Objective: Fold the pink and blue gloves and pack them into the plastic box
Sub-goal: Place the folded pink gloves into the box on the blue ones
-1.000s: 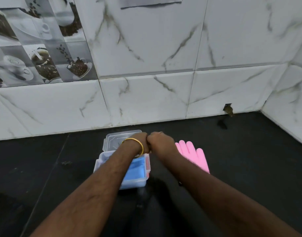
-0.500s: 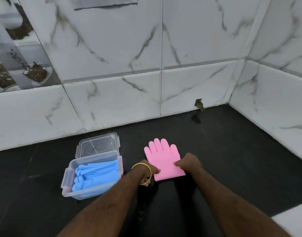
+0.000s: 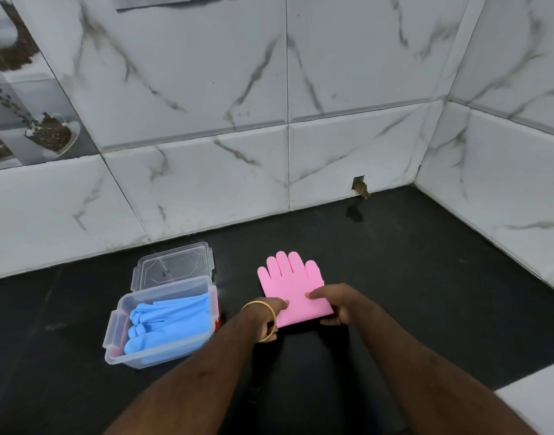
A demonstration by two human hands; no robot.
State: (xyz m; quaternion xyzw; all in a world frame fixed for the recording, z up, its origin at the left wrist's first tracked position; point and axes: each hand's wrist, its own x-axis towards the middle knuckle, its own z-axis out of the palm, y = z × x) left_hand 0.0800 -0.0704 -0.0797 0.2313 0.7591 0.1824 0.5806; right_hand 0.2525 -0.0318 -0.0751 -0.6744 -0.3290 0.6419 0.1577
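Blue gloves (image 3: 167, 321) boxed; pink glove (image 3: 293, 287) flat.

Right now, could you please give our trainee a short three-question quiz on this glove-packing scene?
1. True or false: the blue gloves already lie inside the plastic box.
2. The clear lid lies: A) clipped on the box, B) behind the box, toward the wall, C) under the pink glove.
3. Which hand wears the gold bangle?

Key: 1 true. 2 B. 3 the left hand; the right hand holds the glove's other cuff corner.
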